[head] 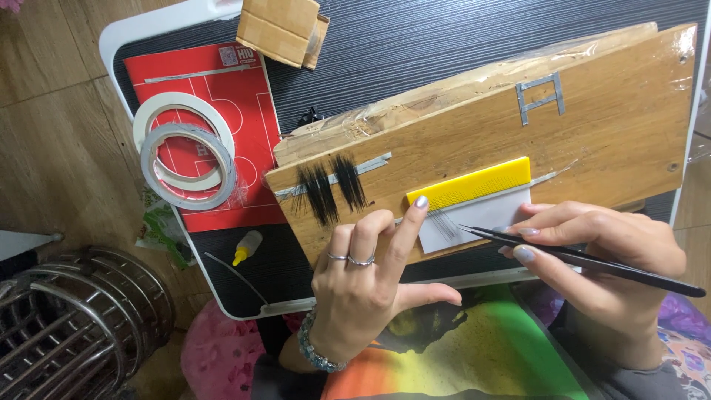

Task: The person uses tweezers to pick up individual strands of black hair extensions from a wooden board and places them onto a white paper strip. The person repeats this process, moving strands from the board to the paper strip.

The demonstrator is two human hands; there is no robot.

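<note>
**Board across the tray, hands at its near edge**

A wooden board lies across the tray. On it, two hair tufts sit left of the comb strip. Left of the board, two tape rolls rest on a booklet; a glue bottle lies nearer. The left hand touches the strip; the right hand holds tweezers beside it.

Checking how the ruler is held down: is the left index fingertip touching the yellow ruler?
Touching: the head view shows the left hand index fingertip pressed on the yellow ruler end.
</note>
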